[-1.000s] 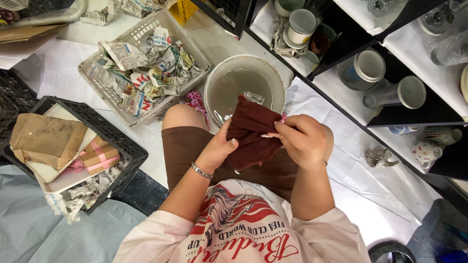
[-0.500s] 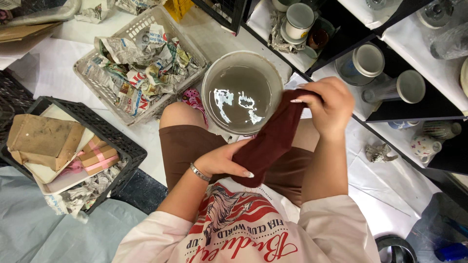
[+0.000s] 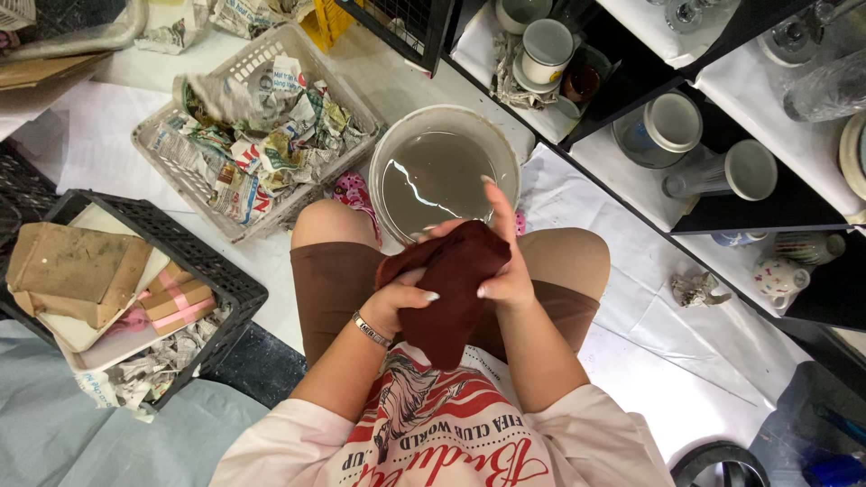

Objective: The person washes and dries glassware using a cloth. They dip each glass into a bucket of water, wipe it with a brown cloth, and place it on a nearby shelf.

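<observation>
A dark red cloth (image 3: pixel 451 289) is held over the lap, between both hands. The left hand (image 3: pixel 397 302) is wrapped round its near side, fingers curled tight. The right hand (image 3: pixel 507 261) is pressed flat on its far side, fingers together. The cloth hangs long, down toward the shirt. Just past the cloth a grey bowl of water (image 3: pixel 444 176) is seen. Left of the cloth, a white basket of crumpled paper (image 3: pixel 257 126) is set.

Dark maroon cloth (image 3: pixel 451 280), grey bucket (image 3: pixel 505 144) of murky grey water at 12 o'clock, white basket (image 3: pixel 162 167) at 10, black crate (image 3: pixel 225 284) at 9, brown shorts (image 3: pixel 334 284).
</observation>
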